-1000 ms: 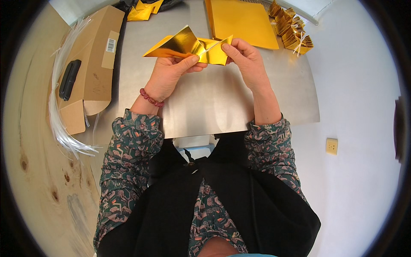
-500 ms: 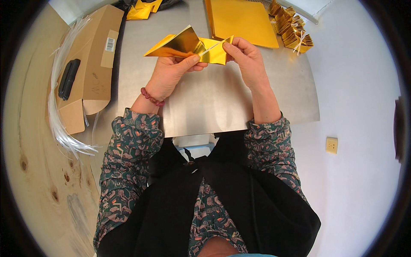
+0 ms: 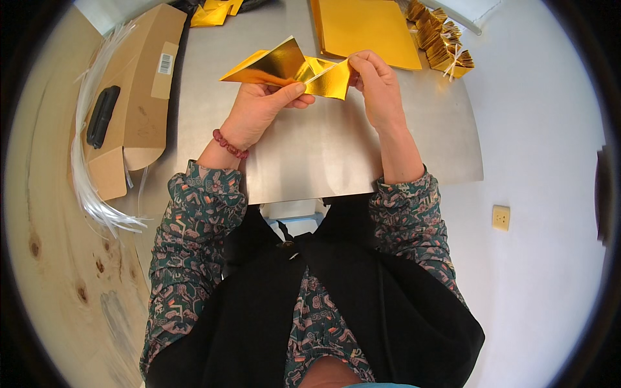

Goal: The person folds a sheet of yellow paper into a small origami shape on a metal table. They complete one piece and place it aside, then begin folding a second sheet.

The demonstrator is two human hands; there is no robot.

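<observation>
Left hand (image 3: 259, 108) and right hand (image 3: 380, 92): both grips pinch one folded shiny gold paper piece (image 3: 288, 66) above grey metal table (image 3: 310, 152).

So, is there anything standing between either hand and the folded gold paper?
Nothing visible: the left hand pinches the folded gold paper near its middle, and the right hand has its right end. The gold sheets lie beyond the right hand, and the cardboard box sits off to the left.

A metal table (image 3: 310, 155) and gold-paper stack (image 3: 367, 35) suggest a workshop.
</observation>
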